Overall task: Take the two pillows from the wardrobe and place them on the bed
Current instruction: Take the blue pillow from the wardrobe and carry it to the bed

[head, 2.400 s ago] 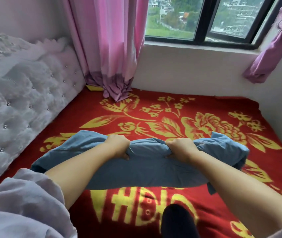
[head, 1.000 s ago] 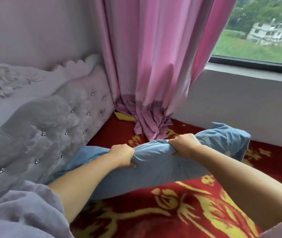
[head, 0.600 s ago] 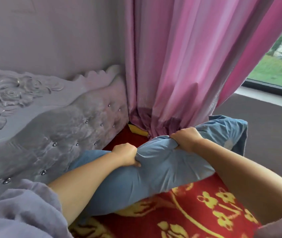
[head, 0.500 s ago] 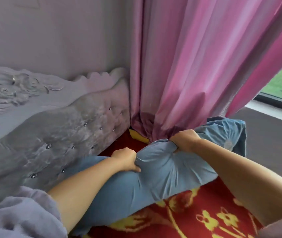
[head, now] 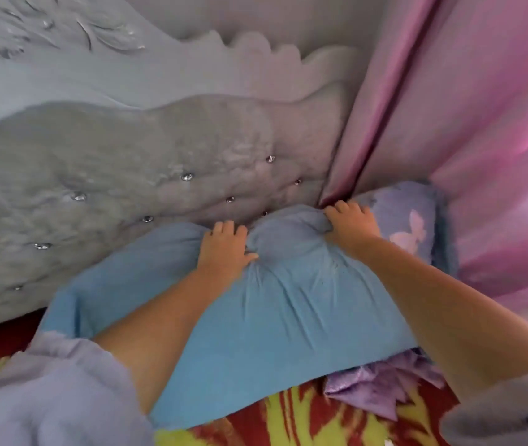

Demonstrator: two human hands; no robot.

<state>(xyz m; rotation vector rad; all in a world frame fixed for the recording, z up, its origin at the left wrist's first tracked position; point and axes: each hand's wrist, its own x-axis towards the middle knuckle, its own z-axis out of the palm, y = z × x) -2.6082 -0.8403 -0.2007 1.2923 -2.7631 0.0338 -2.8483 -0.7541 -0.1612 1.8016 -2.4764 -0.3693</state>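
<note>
A blue pillow [head: 275, 320] lies on the red and yellow bed cover [head: 288, 423], its far edge pressed against the grey tufted headboard [head: 147, 175]. My left hand [head: 224, 249] grips a bunch of the pillow's cloth near its upper middle. My right hand [head: 351, 223] grips the cloth a little further right, close to the corner where headboard and curtain meet. A pale butterfly print [head: 410, 233] shows on the pillow's right end. A second pillow is not in view.
A pink curtain [head: 468, 130] hangs at the right, touching the pillow's right end; its bunched purple hem [head: 381, 387] lies on the bed below the pillow. Grey sleeves fill the lower corners. The wall rises behind the headboard.
Both hands have carried the pillow from the middle of the bed up to the headboard corner and lowered it onto the cover. The view has swung left and down; the window has left the frame.
</note>
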